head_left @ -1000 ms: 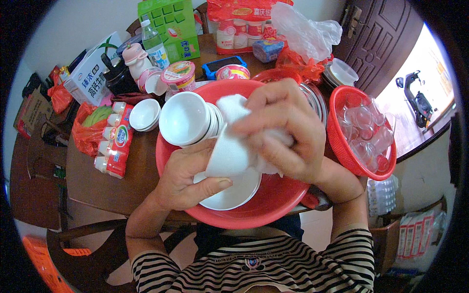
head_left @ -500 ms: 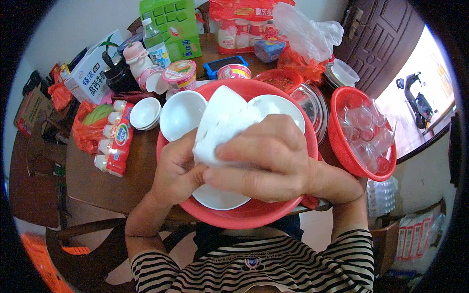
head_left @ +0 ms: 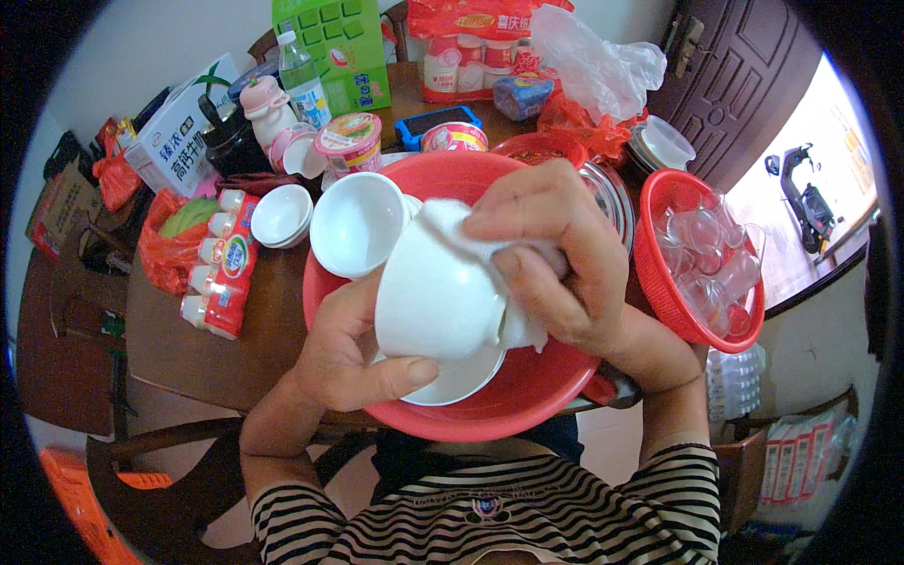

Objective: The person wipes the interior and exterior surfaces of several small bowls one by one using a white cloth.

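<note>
My left hand (head_left: 344,353) grips a white bowl (head_left: 438,301), fingers behind it and thumb along its near side. The bowl is tilted, its smooth outer wall facing me. In my right hand (head_left: 565,254) a crumpled white cloth (head_left: 523,325) is pinched, pressed over the bowl's upper and right side. Both hands hover above a large red basin (head_left: 537,400). Inside it, another white bowl (head_left: 358,226) leans at the upper left, and a further white bowl (head_left: 461,381) shows partly beneath the held one.
To the right stands a red basket (head_left: 654,292) of clear glasses. Two stacked small bowls (head_left: 281,215) and a pack of small bottles (head_left: 226,268) lie left on the brown table (head_left: 179,363). Tubs (head_left: 348,141), a blue-framed phone (head_left: 438,124) and a green box (head_left: 334,56) stand behind the basin.
The bowl has been turned so its outer wall now shows. My right hand has shifted up and right with the cloth, which covered much of the bowl before.
</note>
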A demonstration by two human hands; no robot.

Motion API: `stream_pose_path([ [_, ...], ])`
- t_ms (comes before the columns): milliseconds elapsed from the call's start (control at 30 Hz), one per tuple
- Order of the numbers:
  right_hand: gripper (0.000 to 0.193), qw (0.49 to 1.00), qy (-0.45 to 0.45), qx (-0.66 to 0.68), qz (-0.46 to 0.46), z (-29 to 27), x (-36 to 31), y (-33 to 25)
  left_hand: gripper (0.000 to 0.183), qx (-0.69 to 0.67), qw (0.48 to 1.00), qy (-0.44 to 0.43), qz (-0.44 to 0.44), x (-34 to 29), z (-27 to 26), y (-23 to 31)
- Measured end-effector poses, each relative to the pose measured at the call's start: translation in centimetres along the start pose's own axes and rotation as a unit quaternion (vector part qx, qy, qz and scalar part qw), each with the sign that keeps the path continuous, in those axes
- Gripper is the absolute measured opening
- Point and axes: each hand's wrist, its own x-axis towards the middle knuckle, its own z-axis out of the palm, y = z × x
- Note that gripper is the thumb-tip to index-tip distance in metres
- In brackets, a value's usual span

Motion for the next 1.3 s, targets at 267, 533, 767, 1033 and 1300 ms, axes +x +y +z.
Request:
stream_pose_path([
  [267, 0.024, 0.958, 0.035, -0.171, -0.228, 1.7, -0.4, -1.1, 0.051, -0.031, 0.999, 0.032, -0.005, -0.5, -0.7, -0.7],
  [533, 0.023, 0.997, 0.071, -0.032, -0.011, -0.3, 0.4, 0.3, 0.045, 0.033, 0.999, -0.017, 0.022, 0.2, -0.5, -0.1],
  [767, 0.022, 0.997, 0.073, -0.035, -0.018, 0.0, 0.1, 0.7, 0.044, 0.07, 0.997, -0.014, 0.022, 0.6, -0.4, 0.1],
  [1033, 0.026, 0.962, 0.039, -0.194, -0.19, 1.6, -0.5, -1.1, 0.042, 0.095, 0.995, -0.007, 0.026, 0.4, -0.7, -0.9],
  [1300, 0.017, 0.999, 0.049, -0.004, 0.02, -0.3, 0.5, 0.4, 0.045, 0.073, 0.997, 0.016, 0.022, 0.4, -0.8, -0.6],
])
